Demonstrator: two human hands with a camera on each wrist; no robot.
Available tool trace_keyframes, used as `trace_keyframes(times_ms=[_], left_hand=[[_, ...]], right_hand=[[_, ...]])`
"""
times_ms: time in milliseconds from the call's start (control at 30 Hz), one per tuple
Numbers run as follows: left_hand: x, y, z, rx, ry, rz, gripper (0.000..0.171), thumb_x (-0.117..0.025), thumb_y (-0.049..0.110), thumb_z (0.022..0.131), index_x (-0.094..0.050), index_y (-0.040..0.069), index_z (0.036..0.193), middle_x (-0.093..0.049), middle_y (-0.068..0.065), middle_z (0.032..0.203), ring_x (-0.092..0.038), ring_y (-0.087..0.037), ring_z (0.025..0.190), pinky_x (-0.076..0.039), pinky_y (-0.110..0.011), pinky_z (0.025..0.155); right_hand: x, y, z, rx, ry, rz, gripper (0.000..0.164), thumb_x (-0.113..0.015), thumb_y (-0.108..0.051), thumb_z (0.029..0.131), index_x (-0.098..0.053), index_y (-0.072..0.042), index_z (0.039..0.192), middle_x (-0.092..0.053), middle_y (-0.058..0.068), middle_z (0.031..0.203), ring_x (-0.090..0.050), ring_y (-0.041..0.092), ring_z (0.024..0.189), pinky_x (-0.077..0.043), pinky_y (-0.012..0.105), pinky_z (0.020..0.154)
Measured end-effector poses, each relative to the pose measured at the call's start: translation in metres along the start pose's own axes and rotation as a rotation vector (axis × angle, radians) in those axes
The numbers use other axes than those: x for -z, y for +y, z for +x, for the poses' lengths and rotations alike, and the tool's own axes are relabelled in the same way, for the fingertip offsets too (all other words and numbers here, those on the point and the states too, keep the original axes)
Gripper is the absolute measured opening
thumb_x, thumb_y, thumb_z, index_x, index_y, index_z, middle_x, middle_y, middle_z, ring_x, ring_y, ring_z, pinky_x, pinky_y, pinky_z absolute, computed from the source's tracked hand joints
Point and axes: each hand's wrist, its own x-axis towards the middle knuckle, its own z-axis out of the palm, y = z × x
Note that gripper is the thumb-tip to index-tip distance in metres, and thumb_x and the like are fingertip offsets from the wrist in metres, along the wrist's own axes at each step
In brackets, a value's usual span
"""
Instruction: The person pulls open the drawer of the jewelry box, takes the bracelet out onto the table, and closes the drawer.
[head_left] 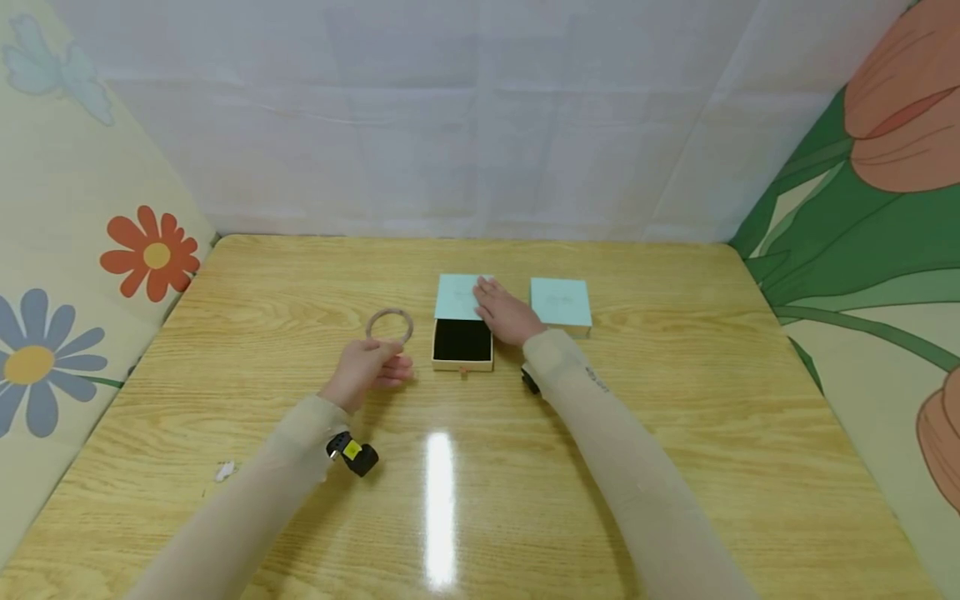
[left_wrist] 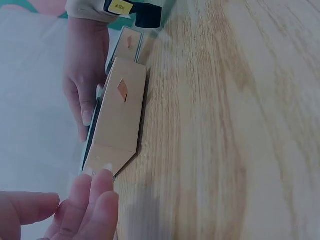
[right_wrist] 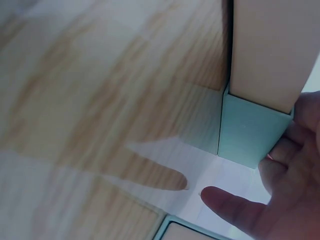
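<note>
A pale blue drawer box (head_left: 453,297) lies at mid-table, its cream drawer (left_wrist: 119,117) pulled out toward me. Black lining (head_left: 462,340) fills the drawer, and a small brown tab (left_wrist: 122,90) marks its front. My right hand (head_left: 508,315) rests on the sleeve's top with fingers straight; in the right wrist view its thumb (right_wrist: 232,205) stands apart from the blue sleeve (right_wrist: 252,131). To the left, a pinkish-grey bangle (head_left: 371,320) lies flat on the table. My left hand (head_left: 367,371) overlaps the bangle's near edge, its fingers (left_wrist: 82,210) loosely bent with nothing visible between them and the thumb.
Right of the right hand sits a second pale blue box (head_left: 560,302), closed. A small white scrap (head_left: 225,471) lies near the left forearm. The wooden table (head_left: 675,433) meets a white cloth backdrop (head_left: 480,150) behind, with flower-printed panels at both sides.
</note>
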Motion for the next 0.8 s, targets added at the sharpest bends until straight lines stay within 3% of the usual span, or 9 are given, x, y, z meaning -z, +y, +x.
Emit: trace_keyframes(times_ms=[267,800], left_hand=[[-0.004,-0.001,-0.003,0.003,-0.005,-0.006,0.031,-0.049,0.012,0.103,-0.049,-0.016,0.118,-0.068,-0.003,0.076,-0.068,-0.011,0.068,-0.059,-0.026,0.067],[-0.012,-0.003,-0.007,-0.006,-0.062,0.002,0.033,-0.048,0.011,0.103,-0.049,-0.017,0.12,-0.069,-0.005,0.079,-0.069,-0.012,0.07,-0.059,-0.025,0.065]], right_hand=[[-0.001,0.001,0.001,-0.002,0.002,-0.005,0.05,-0.031,-0.022,0.109,-0.02,0.002,0.151,-0.011,0.017,0.16,-0.005,0.028,0.147,-0.007,0.036,0.12],[0.001,-0.001,0.0,-0.016,-0.008,0.013,0.05,-0.032,-0.022,0.108,-0.019,0.0,0.152,-0.01,0.015,0.16,-0.004,0.027,0.148,-0.007,0.035,0.12]])
